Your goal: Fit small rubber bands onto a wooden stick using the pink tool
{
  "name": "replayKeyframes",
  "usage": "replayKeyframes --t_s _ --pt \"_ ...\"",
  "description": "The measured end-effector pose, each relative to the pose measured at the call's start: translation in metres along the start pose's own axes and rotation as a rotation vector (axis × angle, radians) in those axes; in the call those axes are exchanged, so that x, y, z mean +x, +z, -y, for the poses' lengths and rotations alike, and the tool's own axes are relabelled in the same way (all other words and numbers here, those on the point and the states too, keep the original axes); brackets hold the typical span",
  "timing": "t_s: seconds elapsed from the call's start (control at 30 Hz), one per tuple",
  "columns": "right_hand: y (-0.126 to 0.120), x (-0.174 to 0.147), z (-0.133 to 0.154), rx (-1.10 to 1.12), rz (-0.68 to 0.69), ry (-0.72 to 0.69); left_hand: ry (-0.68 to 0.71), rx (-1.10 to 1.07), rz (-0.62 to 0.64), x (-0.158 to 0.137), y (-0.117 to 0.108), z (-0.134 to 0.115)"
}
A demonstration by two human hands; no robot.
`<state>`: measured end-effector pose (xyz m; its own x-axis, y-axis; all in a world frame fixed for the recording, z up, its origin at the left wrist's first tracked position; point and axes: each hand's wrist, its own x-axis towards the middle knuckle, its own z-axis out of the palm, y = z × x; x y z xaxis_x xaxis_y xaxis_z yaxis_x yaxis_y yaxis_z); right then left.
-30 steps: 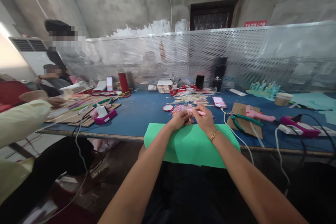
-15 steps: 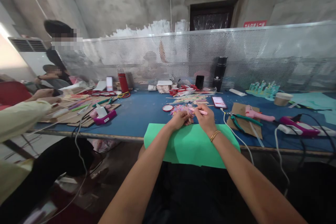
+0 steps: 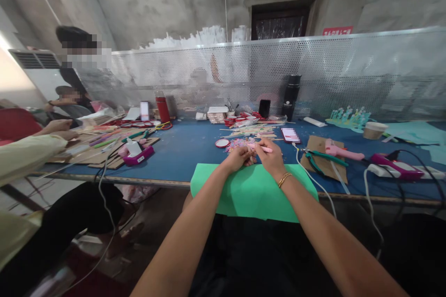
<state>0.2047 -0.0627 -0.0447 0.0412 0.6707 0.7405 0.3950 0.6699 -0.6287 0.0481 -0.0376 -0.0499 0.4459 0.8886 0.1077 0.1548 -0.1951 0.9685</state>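
My right hand (image 3: 271,157) is closed around a pink pen-like tool (image 3: 265,149), its tip pointing left toward my other hand. Close beside it, my left hand (image 3: 239,158) is pinched shut on a small piece that I cannot make out. Behind both hands lies a pile of small pink and purple bits (image 3: 234,144), with a round red-rimmed white disc (image 3: 223,143) to its left. A green sheet (image 3: 254,190) hangs over the table's front edge beneath my wrists.
Thin sticks (image 3: 249,131) lie behind the pile, a phone (image 3: 291,135) to their right. Pliers (image 3: 325,158) and a pink glue gun (image 3: 343,150) rest on cardboard at right, near a power strip (image 3: 397,167). A co-worker's sleeve (image 3: 28,155) reaches in from the left.
The pink tool and my right hand have shifted very slightly left, nearer my left hand. My left hand stays nearly in place.
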Motion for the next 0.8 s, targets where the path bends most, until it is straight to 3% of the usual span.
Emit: replayKeyframes --t_s 0.17,0.33,0.5,0.67,0.8 --pt "0.0 0.0003 -0.0018 -0.006 -0.049 0.04 -0.029 -0.005 -0.014 -0.0001 0.0005 -0.001" --pt "0.0 0.0007 -0.0011 0.0 0.006 -0.009 -0.006 0.003 0.002 0.0004 -0.0001 0.0003" --pt "0.0 0.0005 -0.0015 0.001 -0.062 0.03 -0.022 0.002 -0.006 0.0007 -0.0008 0.0016" --pt "0.0005 0.0003 -0.0019 0.012 -0.007 0.001 -0.017 0.001 -0.006 0.0006 -0.0003 0.0011" --pt "-0.0002 0.0006 -0.0016 -0.004 -0.06 0.028 -0.02 -0.007 -0.013 0.0006 0.0002 0.0005"
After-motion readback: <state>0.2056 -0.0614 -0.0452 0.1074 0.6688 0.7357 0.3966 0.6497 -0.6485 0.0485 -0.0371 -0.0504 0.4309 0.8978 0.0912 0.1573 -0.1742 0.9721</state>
